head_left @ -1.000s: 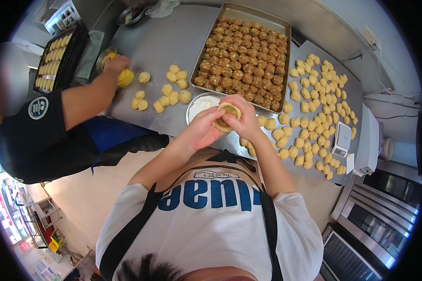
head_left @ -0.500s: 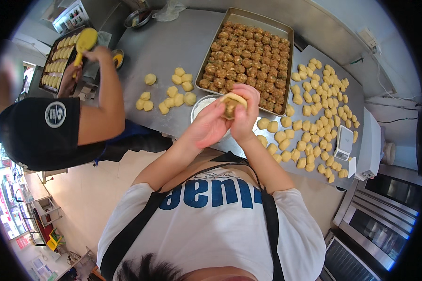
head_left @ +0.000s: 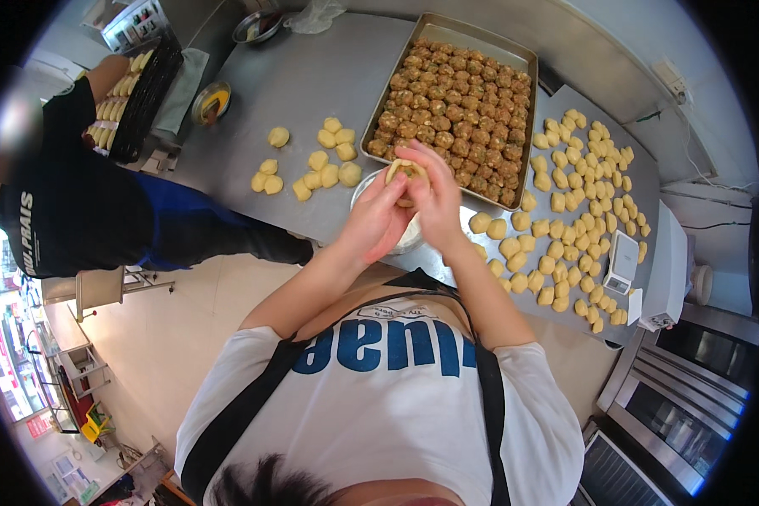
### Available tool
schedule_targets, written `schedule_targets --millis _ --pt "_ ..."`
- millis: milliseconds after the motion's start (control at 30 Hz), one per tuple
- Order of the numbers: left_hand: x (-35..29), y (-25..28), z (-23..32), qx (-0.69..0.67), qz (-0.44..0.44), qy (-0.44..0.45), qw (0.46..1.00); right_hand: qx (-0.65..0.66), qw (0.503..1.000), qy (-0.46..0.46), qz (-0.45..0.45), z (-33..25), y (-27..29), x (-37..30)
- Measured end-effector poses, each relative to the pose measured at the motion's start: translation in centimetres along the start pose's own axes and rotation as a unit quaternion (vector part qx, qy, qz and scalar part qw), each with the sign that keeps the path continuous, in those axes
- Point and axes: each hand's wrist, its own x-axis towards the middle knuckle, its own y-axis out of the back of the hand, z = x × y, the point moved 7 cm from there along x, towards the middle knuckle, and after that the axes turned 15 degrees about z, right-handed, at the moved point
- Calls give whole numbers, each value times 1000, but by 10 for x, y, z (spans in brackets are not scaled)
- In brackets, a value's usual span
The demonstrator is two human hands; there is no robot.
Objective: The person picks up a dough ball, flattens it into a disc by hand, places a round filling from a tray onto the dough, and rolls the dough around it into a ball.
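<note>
While my left hand [head_left: 378, 221] and right hand [head_left: 437, 201] grip a dough wrapper [head_left: 407, 170] | it sits between them, neither nearer, mouth upward

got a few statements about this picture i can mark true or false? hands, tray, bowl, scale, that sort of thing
1. The left hand and right hand hold one piece of dough together. True.
2. The brown balls sit in a round bowl. False: the brown balls are in a rectangular tray.
3. A white scale is to the right of the tray. True.
4. All the loose dough balls lie left of the tray. False: many dough balls lie to its right.
5. The hands partly hide a bowl of white powder. True.
</note>
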Motion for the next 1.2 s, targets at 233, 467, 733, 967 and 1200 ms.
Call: schedule_targets --millis 233,467,733,967,1200 --pt "-16 -15 7 26 -16 5 1000 45 993 103 -32 -6 -4 1" --pt "-12 9 14 150 -2 -144 978 109 992 -10 -71 -23 -9 4" --pt "-24 -20 17 42 -39 -88 995 128 990 -1 60 -3 -3 3" --pt "-12 11 12 227 -59 -142 962 59 983 153 -86 -42 -11 7" --pt "-19 -7 19 134 -74 -179 972 90 992 87 17 -33 -3 3"
